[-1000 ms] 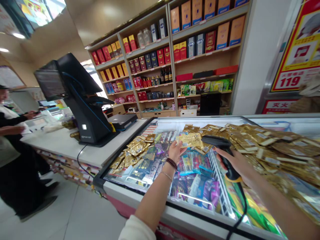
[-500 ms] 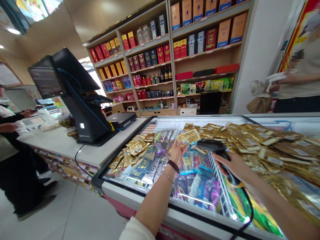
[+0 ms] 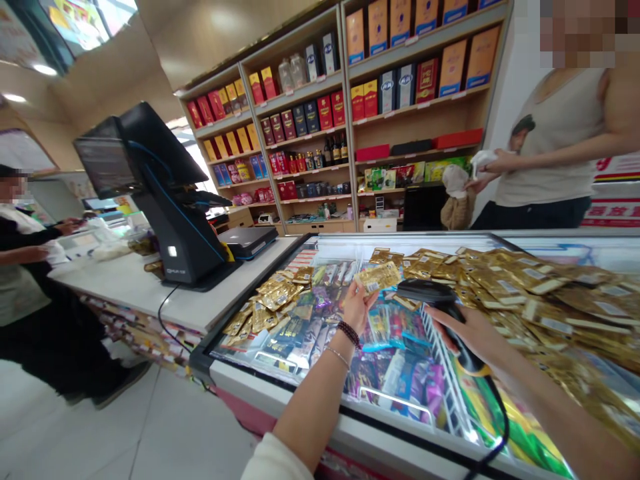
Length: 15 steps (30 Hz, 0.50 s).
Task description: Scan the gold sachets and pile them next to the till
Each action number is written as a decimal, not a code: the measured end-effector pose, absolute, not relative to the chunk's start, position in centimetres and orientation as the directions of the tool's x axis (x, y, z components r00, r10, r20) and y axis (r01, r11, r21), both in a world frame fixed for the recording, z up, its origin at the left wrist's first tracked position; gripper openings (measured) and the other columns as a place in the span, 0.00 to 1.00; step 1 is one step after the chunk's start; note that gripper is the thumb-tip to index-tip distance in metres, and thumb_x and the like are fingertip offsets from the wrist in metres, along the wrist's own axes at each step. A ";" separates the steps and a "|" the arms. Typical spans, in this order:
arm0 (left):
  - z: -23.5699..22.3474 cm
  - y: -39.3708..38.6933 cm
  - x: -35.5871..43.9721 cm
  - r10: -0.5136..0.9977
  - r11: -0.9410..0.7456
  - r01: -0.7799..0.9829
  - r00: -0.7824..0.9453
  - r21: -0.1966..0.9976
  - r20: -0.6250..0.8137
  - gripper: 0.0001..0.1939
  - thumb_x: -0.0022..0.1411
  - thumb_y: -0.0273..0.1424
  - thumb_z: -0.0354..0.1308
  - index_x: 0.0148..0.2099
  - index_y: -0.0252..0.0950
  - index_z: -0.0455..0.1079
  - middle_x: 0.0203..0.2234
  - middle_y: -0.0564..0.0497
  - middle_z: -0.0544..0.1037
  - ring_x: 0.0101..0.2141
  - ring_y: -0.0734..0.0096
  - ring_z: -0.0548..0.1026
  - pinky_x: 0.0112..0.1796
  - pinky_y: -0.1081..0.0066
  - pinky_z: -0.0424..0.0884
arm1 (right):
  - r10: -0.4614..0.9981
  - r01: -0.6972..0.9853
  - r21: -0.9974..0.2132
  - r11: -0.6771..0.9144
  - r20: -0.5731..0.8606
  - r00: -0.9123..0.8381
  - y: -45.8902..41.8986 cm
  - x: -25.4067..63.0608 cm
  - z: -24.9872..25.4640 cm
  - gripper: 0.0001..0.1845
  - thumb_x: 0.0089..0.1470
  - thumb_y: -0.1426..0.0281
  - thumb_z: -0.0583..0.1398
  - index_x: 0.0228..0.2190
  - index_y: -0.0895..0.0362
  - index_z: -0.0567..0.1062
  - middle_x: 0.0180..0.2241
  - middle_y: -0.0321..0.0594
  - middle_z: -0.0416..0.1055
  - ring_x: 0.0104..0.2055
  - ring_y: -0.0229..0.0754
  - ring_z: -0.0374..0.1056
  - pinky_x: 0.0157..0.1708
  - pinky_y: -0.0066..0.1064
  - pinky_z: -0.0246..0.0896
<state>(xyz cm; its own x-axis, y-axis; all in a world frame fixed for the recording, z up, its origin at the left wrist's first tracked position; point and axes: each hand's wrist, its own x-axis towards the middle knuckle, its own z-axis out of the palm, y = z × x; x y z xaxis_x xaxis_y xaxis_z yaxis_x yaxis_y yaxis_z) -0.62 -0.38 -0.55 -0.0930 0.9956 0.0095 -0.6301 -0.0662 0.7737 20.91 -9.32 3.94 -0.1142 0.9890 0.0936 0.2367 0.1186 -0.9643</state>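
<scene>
A long white-rimmed chest freezer (image 3: 395,443) holds a dense heap of gold foil sachets (image 3: 540,300) on its right side, with multicoloured snack packets (image 3: 395,373) behind a wire divider beside them. To its left, a white counter (image 3: 135,287) carries a black touchscreen till (image 3: 175,227) and a flat black device (image 3: 245,241). Behind, tall pale wooden shelves (image 3: 349,133) carry red, blue and tan boxes (image 3: 320,110) and dark glass bottles (image 3: 333,150). Pale tiled flooring (image 3: 100,427) runs beneath the counter and freezer.

Here's the gold foil packet (image 3: 379,277), tilted, white barcode label showing, with the black handheld barcode scanner (image 3: 425,291) angled just beside it!
</scene>
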 end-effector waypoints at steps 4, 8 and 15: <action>-0.6 -0.5 -1.9 0.992 -0.067 -0.580 -0.126 0.812 -0.008 0.17 0.67 0.36 0.63 0.56 0.38 0.73 0.45 0.43 0.83 0.41 0.64 0.84 0.54 0.57 0.77 | 0.992 0.103 -0.989 0.102 0.094 -0.081 -8.6 20.0 3.5 0.25 0.48 0.46 0.68 0.22 0.54 0.72 0.14 0.33 0.65 0.13 0.34 0.55 0.15 0.30 0.51; -0.3 -1.0 -5.4 0.976 -0.119 -0.529 -0.216 0.840 0.002 0.15 0.65 0.32 0.64 0.53 0.38 0.72 0.46 0.43 0.82 0.43 0.64 0.83 0.54 0.59 0.77 | 0.993 -0.014 -0.999 0.044 0.045 -0.108 -7.1 17.8 3.0 0.27 0.46 0.45 0.69 0.21 0.54 0.71 0.17 0.35 0.65 0.14 0.36 0.57 0.14 0.32 0.50; 1.3 -3.0 -15.8 0.867 -0.297 -0.278 -0.480 0.913 0.135 0.23 0.62 0.27 0.64 0.59 0.42 0.67 0.47 0.46 0.81 0.45 0.66 0.82 0.52 0.60 0.77 | 0.982 -0.207 -0.974 -0.093 -0.055 -0.183 -5.8 11.1 4.4 0.19 0.45 0.52 0.71 0.29 0.52 0.76 0.21 0.34 0.66 0.15 0.37 0.56 0.13 0.32 0.52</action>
